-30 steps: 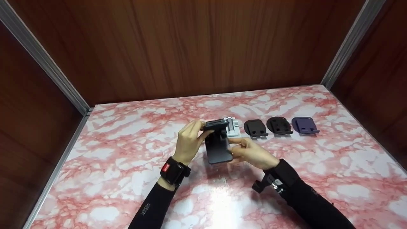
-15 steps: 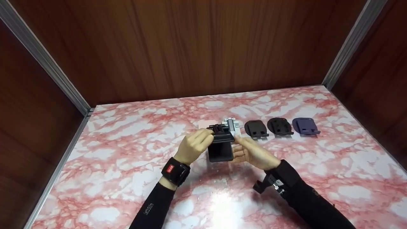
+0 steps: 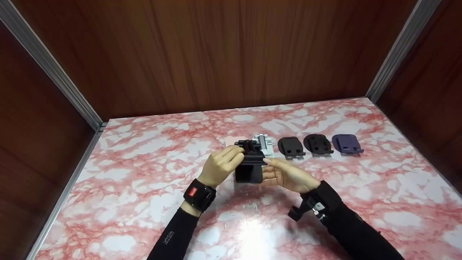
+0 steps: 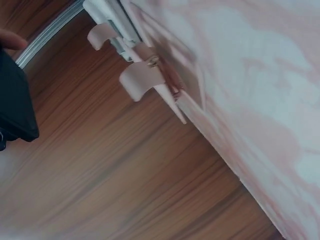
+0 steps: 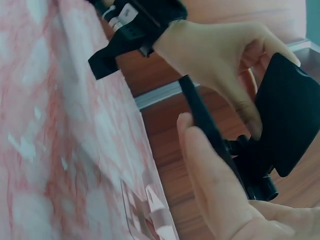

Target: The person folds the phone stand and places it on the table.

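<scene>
Held up over the table is a black folding phone stand (image 3: 254,158), its two plates joined by a hinge. My left hand (image 3: 221,164) pinches one plate from the left side. In the right wrist view, the left thumb (image 5: 254,125) lies on that plate's inner face. My right hand (image 3: 288,175) holds the stand from the right, thumb at the upper plate's edge and fingers beside the lower plate. The right wrist view shows the right fingers (image 5: 207,175) along the other plate, partway unfolded. Only a corner of the black stand (image 4: 17,102) enters the left wrist view.
Behind the hands, a pink phone stand (image 3: 232,140) and a white one (image 3: 265,143) rest on the marbled table (image 3: 144,202). To the right lie two dark stands, a nearer one (image 3: 291,147) and another (image 3: 317,143), then a purple one (image 3: 346,143). Wooden panels (image 3: 231,54) surround the table.
The stand's upper plate has tipped down toward me as my left hand turned over with it. My right thumb moved up to the plate's edge. The pink stand has come into sight.
</scene>
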`<action>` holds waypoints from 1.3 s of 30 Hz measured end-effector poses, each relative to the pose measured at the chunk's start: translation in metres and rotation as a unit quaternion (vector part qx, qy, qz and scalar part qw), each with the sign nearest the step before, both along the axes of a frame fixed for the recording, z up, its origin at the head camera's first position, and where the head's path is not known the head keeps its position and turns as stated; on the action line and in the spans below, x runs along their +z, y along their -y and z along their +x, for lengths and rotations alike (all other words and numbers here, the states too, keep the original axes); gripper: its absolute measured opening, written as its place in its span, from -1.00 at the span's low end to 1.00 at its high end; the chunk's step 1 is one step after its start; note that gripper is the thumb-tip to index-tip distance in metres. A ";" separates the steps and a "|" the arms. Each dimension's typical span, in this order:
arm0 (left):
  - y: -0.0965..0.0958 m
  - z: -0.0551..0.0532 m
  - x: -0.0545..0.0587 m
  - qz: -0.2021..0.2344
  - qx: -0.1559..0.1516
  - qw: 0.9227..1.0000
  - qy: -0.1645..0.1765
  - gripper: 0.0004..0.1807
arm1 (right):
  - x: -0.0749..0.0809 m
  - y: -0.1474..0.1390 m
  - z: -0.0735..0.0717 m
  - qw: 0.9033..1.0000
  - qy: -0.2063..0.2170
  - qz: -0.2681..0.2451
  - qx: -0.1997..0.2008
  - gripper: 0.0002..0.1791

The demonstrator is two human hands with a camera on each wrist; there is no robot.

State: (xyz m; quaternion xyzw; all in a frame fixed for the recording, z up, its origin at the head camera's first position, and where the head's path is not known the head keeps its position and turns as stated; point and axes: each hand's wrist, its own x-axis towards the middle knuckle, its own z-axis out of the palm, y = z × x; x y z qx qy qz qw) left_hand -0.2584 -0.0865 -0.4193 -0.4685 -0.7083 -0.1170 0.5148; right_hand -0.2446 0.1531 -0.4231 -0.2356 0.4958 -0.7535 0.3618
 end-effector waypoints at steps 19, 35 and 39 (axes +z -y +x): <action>0.014 0.047 0.016 0.204 -0.059 0.707 0.675 -0.17 | 0.002 -0.001 0.003 1.000 0.000 -0.005 -0.021 -0.58; 0.009 0.040 -0.003 0.293 -0.220 0.509 0.779 -0.13 | 0.002 -0.005 0.000 0.998 0.004 0.028 -0.064 -0.06; 0.009 0.040 -0.005 0.300 -0.224 0.507 0.776 -0.14 | 0.003 -0.006 0.000 0.997 0.008 0.030 -0.068 -0.07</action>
